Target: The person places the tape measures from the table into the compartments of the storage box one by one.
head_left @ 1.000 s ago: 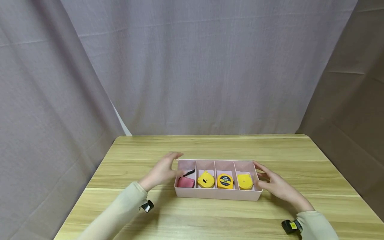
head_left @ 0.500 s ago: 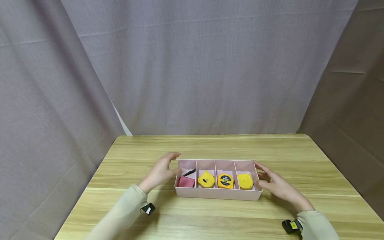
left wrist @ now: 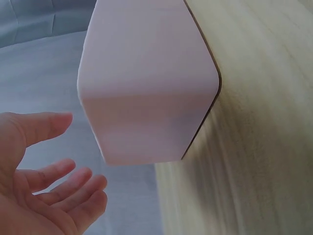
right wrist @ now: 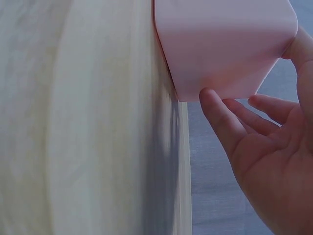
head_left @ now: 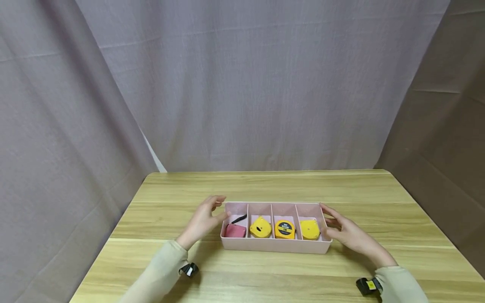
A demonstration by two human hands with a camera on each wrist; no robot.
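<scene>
Both hands are flanking the pink tray [head_left: 273,245] on the wooden table [head_left: 265,185]. Left hand [head_left: 202,219] is hovering released, fingers relaxed, just off the tray's end beside the pink tape measure [head_left: 235,230]. Right hand [head_left: 350,235] is lying slack-fingered against the opposite end, nearest a yellow tape measure [head_left: 310,229].

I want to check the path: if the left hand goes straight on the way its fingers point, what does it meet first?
Probably the left end wall of the pink tray. The left hand is open beside it; the gap looks small, depth unclear.
</scene>
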